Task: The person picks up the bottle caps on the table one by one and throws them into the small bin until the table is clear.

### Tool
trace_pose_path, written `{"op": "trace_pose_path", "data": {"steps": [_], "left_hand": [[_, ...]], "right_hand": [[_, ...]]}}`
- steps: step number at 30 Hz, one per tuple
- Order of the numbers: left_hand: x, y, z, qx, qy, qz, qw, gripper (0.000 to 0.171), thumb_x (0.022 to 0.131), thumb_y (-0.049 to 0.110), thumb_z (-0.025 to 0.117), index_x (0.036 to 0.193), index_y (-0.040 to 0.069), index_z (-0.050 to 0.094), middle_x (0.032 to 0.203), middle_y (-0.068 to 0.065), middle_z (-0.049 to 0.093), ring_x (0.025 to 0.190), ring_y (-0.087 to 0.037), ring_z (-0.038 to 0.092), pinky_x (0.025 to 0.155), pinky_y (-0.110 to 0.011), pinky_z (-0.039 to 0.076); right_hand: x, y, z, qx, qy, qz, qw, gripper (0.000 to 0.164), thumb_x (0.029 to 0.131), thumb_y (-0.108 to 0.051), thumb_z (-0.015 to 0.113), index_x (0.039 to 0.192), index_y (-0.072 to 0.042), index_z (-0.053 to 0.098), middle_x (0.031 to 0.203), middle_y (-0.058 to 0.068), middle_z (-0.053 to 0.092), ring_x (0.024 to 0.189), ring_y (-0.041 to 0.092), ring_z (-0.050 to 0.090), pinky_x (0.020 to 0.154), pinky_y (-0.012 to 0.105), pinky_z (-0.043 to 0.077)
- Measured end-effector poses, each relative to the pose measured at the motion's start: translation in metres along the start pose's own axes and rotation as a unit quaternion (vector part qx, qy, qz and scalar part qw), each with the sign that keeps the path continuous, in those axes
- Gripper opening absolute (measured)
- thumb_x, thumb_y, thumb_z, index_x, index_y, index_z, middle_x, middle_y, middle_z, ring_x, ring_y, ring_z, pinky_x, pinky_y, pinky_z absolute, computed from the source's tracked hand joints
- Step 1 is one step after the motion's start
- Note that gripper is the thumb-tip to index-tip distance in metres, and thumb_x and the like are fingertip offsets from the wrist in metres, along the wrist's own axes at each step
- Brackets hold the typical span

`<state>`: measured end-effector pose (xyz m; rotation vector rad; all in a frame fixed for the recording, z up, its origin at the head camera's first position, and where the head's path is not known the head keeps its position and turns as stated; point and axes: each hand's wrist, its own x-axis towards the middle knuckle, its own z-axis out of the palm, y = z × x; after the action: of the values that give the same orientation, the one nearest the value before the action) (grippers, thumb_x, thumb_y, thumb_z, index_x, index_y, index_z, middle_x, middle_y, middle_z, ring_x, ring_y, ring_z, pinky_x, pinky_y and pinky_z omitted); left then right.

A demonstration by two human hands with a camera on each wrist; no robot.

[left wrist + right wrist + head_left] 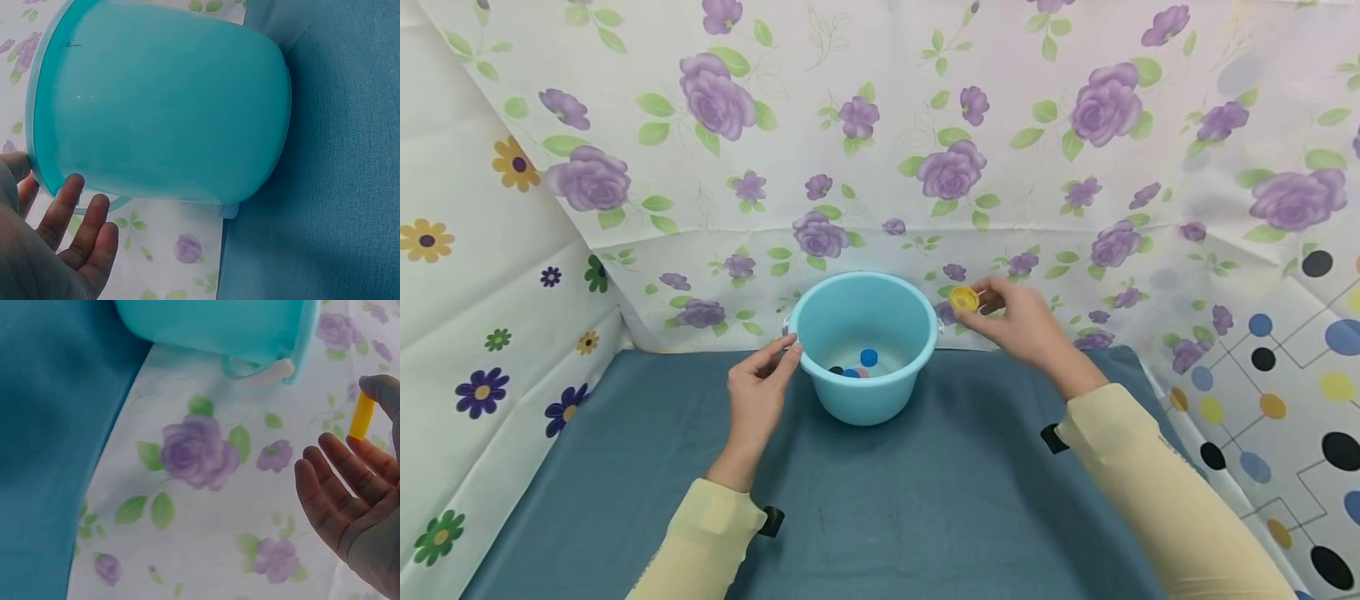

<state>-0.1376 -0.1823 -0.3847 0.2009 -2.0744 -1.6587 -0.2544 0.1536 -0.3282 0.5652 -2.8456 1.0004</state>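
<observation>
A light blue bucket (865, 404) stands upright toward the back of the cloth-covered table. My left hand (758, 387) holds its rim at the left, thumb and index finger at the edge; in the left wrist view the other fingers (95, 234) spread loosely beside the bucket wall. To the right of the bucket, slightly above rim height, my right hand (1018, 321) pinches a yellow bottle cap (964, 298) between thumb and index finger. The right wrist view shows this cap (362, 416) edge-on, with the remaining fingers extended. Inside the bucket lie several small caps, including a blue cap (868, 357).
Dark blue cloth (865, 517) covers the table. A white flowered sheet (887, 192) hangs right behind the bucket, and patterned sheets close off both sides. In the right wrist view a white handle grip (269, 374) hangs at the bucket's side.
</observation>
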Motion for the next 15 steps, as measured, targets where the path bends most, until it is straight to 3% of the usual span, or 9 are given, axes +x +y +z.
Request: {"op": "trace_pose_path", "data": {"steps": [5,15], "left_hand": [[0.000,0.000,-0.001,-0.004,-0.001,0.002,1.0000,0.028,0.088,0.030,0.066,0.113,0.018,0.070,0.086,-0.016,0.070,0.072,-0.037,0.056,0.056,-0.023,0.043],[0.001,0.000,-0.001,-0.005,-0.005,0.005,1.0000,0.029,0.087,0.030,0.067,0.113,0.017,0.070,0.084,-0.019,0.069,0.066,-0.029,0.055,0.055,-0.023,0.042]], "right_hand": [[0.008,-0.018,0.000,-0.002,0.009,-0.029,1.000,0.052,0.077,-0.063,0.063,0.114,-0.028,0.056,0.099,-0.008,0.063,0.096,0.011,0.060,0.074,0.037,0.053],[0.021,-0.055,0.012,0.014,-0.006,-0.063,0.998,0.053,0.077,-0.061,0.065,0.115,-0.026,0.058,0.104,-0.009,0.060,0.098,0.012,0.058,0.075,0.031,0.053]]}}
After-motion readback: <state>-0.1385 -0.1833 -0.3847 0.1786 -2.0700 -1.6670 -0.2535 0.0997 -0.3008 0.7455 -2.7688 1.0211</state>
